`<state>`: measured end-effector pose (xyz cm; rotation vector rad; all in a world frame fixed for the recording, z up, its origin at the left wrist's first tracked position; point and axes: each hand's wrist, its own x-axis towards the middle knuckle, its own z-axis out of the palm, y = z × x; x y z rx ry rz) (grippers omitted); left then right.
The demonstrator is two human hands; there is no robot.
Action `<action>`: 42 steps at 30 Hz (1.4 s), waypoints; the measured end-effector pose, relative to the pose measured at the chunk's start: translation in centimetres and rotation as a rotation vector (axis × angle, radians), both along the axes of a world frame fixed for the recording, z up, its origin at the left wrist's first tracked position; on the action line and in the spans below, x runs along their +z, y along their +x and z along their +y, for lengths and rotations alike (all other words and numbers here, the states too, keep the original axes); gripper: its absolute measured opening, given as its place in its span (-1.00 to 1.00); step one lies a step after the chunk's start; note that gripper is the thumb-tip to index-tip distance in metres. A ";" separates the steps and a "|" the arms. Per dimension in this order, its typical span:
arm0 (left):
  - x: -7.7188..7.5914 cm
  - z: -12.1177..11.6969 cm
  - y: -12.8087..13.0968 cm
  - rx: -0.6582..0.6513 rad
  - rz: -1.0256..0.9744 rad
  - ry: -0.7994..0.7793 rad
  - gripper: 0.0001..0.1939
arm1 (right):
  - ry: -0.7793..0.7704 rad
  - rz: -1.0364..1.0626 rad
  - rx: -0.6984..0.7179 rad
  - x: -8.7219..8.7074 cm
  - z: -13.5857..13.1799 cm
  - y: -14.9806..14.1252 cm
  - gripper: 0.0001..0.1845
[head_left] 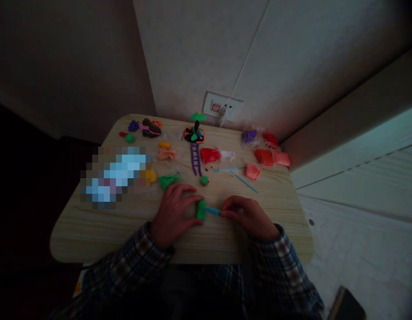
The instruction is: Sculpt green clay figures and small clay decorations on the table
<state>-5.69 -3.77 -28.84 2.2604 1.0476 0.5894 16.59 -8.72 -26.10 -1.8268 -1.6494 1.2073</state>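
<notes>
A small block of green modelling clay (pixel 201 210) lies on the table near its front edge. My left hand (pixel 174 213) grips it from the left, thumb at the near end and a finger at the far end. Between the fingertips of my right hand (pixel 249 215) is a light-blue modelling tool (pixel 213 210), its flat tip touching the clay's right side. Just beyond the block sits a little green clay ball (pixel 204 180) with a pinkish spot. An opened packet of green clay (pixel 169 180) lies past my left fingers.
Farther back are a purple clay ladder (pixel 195 159), a dark clay piece with a green top (pixel 194 133) and a red clay packet (pixel 210 155). More clay packets (pixel 264 157) lie right, beside blue tools (pixel 246 182). A pixelated patch covers the left. A wall socket (pixel 222 106) is behind.
</notes>
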 end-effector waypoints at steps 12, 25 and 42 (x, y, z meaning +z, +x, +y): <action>0.1 0.1 -0.4 -0.068 0.043 0.005 -0.49 | -0.195 -0.063 0.100 0.3 3.0 -1.7 -0.92; 0.2 0.1 -0.4 -0.071 0.051 0.000 -0.50 | -0.262 -0.079 0.233 0.7 4.8 -1.7 -0.86; 0.2 0.0 -0.6 -0.087 0.046 0.002 -0.53 | -0.257 -0.090 0.266 1.1 5.6 -1.7 -0.83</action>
